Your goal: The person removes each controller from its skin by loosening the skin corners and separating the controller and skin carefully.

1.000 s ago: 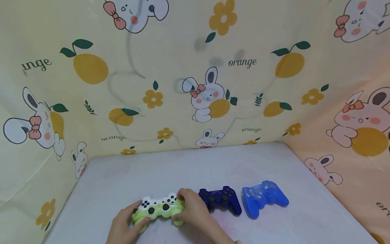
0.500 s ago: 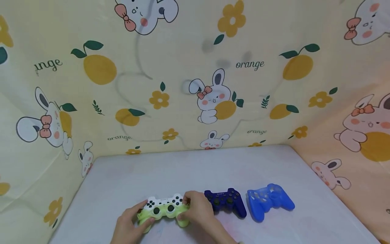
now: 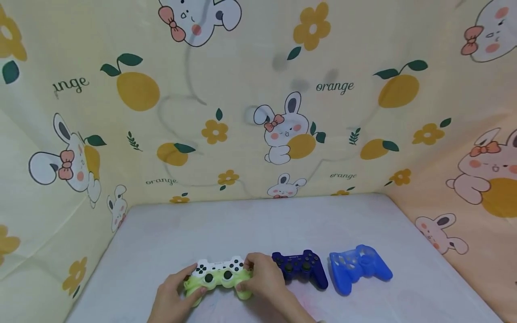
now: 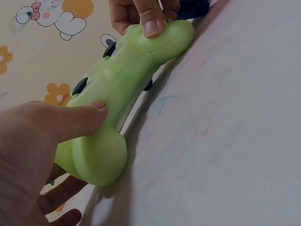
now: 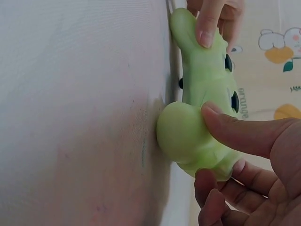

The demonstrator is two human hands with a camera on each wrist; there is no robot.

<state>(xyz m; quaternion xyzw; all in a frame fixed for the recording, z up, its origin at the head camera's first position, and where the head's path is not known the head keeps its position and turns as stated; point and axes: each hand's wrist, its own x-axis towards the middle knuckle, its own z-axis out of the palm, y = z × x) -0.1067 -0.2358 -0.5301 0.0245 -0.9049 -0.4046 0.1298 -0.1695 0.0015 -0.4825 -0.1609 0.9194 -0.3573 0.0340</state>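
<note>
A white game controller [image 3: 218, 264] lies near the front of the table, its upper part with the buttons bare. A light green soft cover [image 3: 219, 277] wraps its lower part and both handles, with the black thumbsticks poking through. My left hand [image 3: 171, 296] grips the left end, thumb on the green handle and fingers at the outer side. At the right end, my right hand [image 3: 264, 278] pinches the cover near the top corner, thumb on the front. In the right wrist view the thumb presses the green cover [image 5: 183, 132] while the fingers curl beneath its edge.
Just right of my right hand lies a dark blue controller [image 3: 300, 264], partly hidden behind that hand. Further right is a bright blue soft controller cover [image 3: 359, 269]. Printed cloth walls [image 3: 234, 152] enclose the white-covered table [image 3: 194, 229] at the back and sides.
The head view has turned slightly left, so everything sits further right in it. Both hands keep hold of the green-covered controller, with little visible shift of fingers.
</note>
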